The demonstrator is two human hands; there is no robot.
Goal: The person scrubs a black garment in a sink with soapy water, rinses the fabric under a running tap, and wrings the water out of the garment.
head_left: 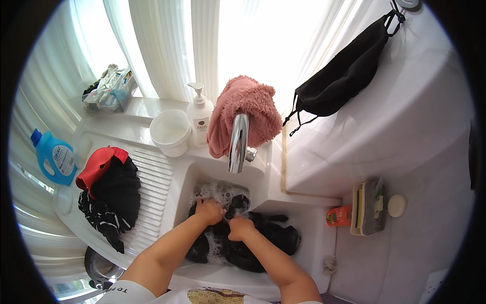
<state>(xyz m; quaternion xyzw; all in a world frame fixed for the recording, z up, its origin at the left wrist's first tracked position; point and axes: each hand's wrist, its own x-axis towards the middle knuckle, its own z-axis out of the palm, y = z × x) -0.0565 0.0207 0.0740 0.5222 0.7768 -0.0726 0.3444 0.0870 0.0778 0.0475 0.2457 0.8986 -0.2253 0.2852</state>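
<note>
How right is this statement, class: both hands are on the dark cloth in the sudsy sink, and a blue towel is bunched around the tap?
One detail is wrong: the towel bunched around the tap is pink, not blue, as the head view shows. Both the left hand and right hand are on the dark cloth in the sudsy sink.

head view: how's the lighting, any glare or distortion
Head view: strong backlight washes out parts of the sheer curtains; head view: bright glints on the chrome faucet; head view: black cloth in suds loses detail; head view: fisheye bends curtain folds, black surrounds the rim.
</note>
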